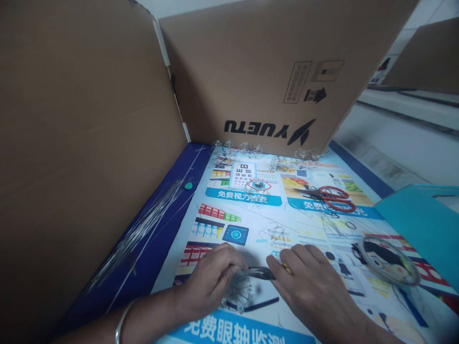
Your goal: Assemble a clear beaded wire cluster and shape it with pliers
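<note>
My left hand (215,272) is closed on a small wire piece (238,289), a tangle of thin bent wires with what look like clear beads at its lower edge. My right hand (308,277) is wrapped round a pair of pliers (261,273). Yellow shows on the handle between the fingers. The dark metal jaws point left and reach the wire piece beside my left fingertips. Exactly what the jaw tips pinch is hidden. Both hands are just above the printed poster sheet (247,239).
Loose straight wires (143,224) lie along the left, near a green blob (188,186). Red-handled scissors (333,197) and a round clear dish (389,262) are to the right, beside a turquoise box (426,224). Clear wire pieces (308,155) line the back, below cardboard walls (251,62).
</note>
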